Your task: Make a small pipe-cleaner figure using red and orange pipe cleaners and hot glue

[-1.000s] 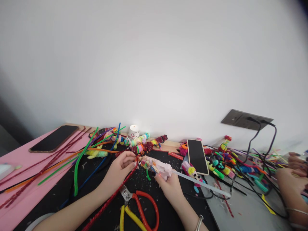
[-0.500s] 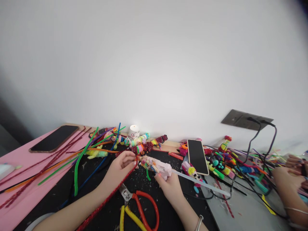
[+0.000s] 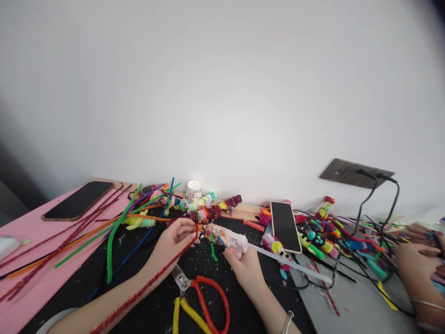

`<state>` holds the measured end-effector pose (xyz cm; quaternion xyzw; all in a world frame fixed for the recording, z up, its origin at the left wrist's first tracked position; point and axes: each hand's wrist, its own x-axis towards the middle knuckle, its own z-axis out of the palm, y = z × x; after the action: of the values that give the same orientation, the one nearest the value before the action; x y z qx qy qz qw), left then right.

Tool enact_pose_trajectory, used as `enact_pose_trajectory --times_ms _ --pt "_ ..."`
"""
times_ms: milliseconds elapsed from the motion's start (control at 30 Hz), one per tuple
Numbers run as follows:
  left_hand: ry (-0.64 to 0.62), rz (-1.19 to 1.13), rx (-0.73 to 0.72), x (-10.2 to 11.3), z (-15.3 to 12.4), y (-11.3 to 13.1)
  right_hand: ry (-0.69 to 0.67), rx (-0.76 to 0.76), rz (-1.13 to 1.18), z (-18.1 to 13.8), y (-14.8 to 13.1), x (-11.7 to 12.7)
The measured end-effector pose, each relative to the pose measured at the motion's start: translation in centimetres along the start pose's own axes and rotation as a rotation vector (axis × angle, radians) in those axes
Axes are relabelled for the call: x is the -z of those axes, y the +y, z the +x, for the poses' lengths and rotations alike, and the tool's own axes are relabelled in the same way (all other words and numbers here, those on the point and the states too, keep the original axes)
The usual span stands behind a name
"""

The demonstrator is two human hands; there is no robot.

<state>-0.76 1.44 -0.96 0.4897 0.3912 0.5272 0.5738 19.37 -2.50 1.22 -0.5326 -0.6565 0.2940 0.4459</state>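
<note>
My left hand (image 3: pixel 175 241) pinches the end of a red glittery pipe cleaner (image 3: pixel 153 280), which trails down over my left forearm. My right hand (image 3: pixel 243 266) grips a pink glue gun (image 3: pixel 227 240) covered in coloured bits. A clear glue stick (image 3: pixel 288 264) pokes out of its back to the right. The gun's nozzle points left and meets the pipe cleaner's end at my left fingertips. Both hands hover just above the black mat (image 3: pixel 153 306).
Red-handled scissors (image 3: pixel 205 299) lie just in front of my hands. Loose pipe cleaners (image 3: pixel 114 227) spread to the left, with a phone (image 3: pixel 78 200) on pink paper. A second phone (image 3: pixel 285 226), craft figures, cables and another person's hands (image 3: pixel 422 253) fill the right.
The long tail of the red pipe cleaner has swung left and lower across my forearm. The glue gun has tipped slightly. The other person's hands at the right have shifted.
</note>
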Motion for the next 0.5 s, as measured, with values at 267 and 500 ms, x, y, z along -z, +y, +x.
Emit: enact_pose_trajectory --times_ms 267,500 --pt "0.005 0.029 0.01 0.08 -0.16 0.49 0.001 0.042 0.049 -0.2 0.29 -0.03" --pt "0.011 0.026 0.015 -0.11 -0.18 0.71 0.023 0.049 -0.051 -0.32 0.43 -0.08"
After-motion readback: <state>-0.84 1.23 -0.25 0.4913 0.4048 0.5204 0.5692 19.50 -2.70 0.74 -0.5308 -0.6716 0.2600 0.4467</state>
